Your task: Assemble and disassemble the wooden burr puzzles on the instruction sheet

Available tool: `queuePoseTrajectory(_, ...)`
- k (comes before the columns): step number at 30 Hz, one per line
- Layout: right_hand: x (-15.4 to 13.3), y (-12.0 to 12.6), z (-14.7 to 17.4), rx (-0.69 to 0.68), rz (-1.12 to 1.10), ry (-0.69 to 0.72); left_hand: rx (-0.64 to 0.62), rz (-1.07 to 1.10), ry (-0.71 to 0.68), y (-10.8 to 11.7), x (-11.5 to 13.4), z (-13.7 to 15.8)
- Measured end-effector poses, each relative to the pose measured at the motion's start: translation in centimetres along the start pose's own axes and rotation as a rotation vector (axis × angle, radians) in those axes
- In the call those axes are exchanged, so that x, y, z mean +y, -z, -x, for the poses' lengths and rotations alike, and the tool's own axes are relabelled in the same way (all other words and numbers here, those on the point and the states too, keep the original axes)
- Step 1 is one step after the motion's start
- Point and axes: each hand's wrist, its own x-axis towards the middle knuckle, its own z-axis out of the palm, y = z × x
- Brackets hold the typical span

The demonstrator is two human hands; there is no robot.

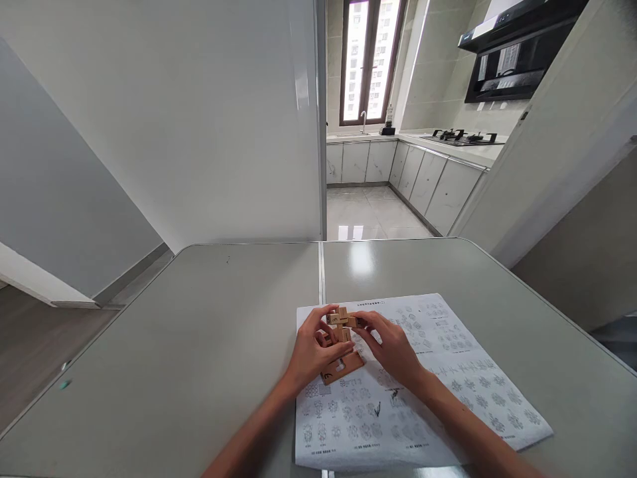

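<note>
Well, the wooden blocks (pixel 343 318) could come apart if the right hand (pixel 394 346) presses sideways while the left hand (pixel 312 352) steadies them unevenly. The left grip curls around the blocks; the right grip pinches an end block (pixel 352 322). They sit above the wooden base (pixel 351 364), over the printed sheet (pixel 423 358) on the bench (pixel 229 345); whether they touch the base I cannot tell. The base has a cut-out, seemingly with only paper showing through.
</note>
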Motion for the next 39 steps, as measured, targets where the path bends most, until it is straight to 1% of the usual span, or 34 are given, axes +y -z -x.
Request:
queuePoseTrajectory(4, 0.3, -0.1, 0.1, -0.002, 0.011, 0.002, 0.014, -0.014, -0.005, -0.1, 0.2, 0.0)
queuePoseTrajectory(14, 0.0, 0.3, 0.4, -0.092, -0.057, 0.011, -0.067, -0.078, -0.018, 0.0, 0.0, 0.1)
queuePoseTrajectory(17, -0.3, 0.5, 0.3, -0.080, -0.080, 0.007, -0.074, -0.073, -0.019, 0.0, 0.1, 0.2)
queuePoseTrajectory(20, -0.5, 0.5, 0.1, -0.038, -0.124, -0.016, -0.076, 0.029, -0.004, 0.0, 0.2, 0.1)
queuePoseTrajectory(23, -0.3, 0.4, -0.1, 0.020, -0.141, -0.091, -0.071, 0.199, 0.014, 0.1, 0.1, 0.0)
queuePoseTrajectory(25, -0.2, 0.3, -0.3, 0.025, -0.142, -0.142, -0.078, 0.271, 0.015, 0.1, 0.0, 0.0)
queuePoseTrajectory(29, -0.3, 0.2, -0.5, -0.058, -0.183, -0.160, -0.138, 0.348, 0.029, 0.2, -0.1, 0.2)
queuePoseTrajectory(32, -0.7, 0.3, -0.6, -0.129, -0.249, -0.197, -0.166, 0.354, 0.046, 0.2, 0.0, 0.3)
queuePoseTrajectory(36, -1.1, 0.8, -0.7, -0.285, -0.447, -0.337, -0.205, 0.327, 0.054, 0.3, 0.3, 0.6)
queuePoseTrajectory(39, -1.1, 1.0, -0.7, -0.339, -0.618, -0.411, -0.228, 0.293, 0.051, 0.4, 0.6, 0.8)
